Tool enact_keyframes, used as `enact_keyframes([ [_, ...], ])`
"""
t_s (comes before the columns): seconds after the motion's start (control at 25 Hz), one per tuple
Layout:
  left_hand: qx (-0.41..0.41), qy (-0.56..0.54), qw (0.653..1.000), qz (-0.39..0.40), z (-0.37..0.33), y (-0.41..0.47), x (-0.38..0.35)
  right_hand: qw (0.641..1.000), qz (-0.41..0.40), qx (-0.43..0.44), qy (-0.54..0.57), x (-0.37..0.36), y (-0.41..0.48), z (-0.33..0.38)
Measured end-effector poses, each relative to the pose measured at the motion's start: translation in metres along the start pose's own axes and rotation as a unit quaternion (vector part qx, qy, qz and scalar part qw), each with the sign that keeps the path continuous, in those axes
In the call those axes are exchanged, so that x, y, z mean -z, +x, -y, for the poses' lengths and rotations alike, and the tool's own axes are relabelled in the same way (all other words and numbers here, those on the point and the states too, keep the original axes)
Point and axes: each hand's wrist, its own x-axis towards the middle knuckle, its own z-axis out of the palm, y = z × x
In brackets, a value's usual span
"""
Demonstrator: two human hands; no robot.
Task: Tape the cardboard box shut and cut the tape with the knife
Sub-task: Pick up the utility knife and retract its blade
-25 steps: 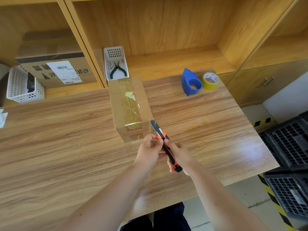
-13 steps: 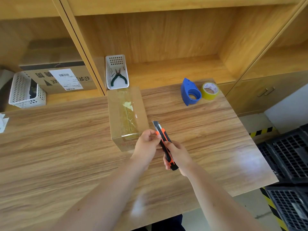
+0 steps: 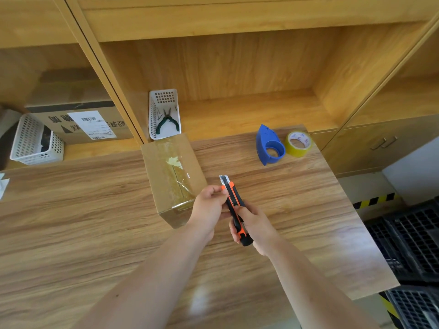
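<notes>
A closed cardboard box (image 3: 164, 172) stands on the wooden table (image 3: 71, 222), with clear tape along its top seam and down its near end. My right hand (image 3: 255, 226) grips the handle of an orange and black utility knife (image 3: 234, 210); a short piece of blade sticks out at its far end. My left hand (image 3: 209, 207) pinches the knife's front part, just right of the box's near corner. The knife is held above the table, apart from the box. A blue tape dispenser (image 3: 269, 146) and a yellow tape roll (image 3: 298, 143) sit at the far right.
A white basket (image 3: 164, 100) holding pliers (image 3: 167, 122) stands on the shelf behind the box. A second white basket (image 3: 31, 143) and a labelled carton (image 3: 78, 122) sit on the left shelf. Black crates (image 3: 408, 236) stand on the floor beyond the table's right edge.
The blade sticks out less than before. Both hands with the knife have drawn slightly right of the box's near corner. The view has tilted up.
</notes>
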Motion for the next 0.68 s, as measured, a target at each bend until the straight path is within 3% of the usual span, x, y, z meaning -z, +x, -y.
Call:
enact_keyframes([
  [0.32,0.010,0.004,1.000,-0.016,-0.003,0.009,-0.017,0.993,0.068,0.006,0.093,0.020,0.004,0.003],
  [0.68,0.015,0.024,0.998,-0.053,-0.012,0.024,-0.038,0.986,0.081,0.004,0.144,0.038,0.008,0.017],
])
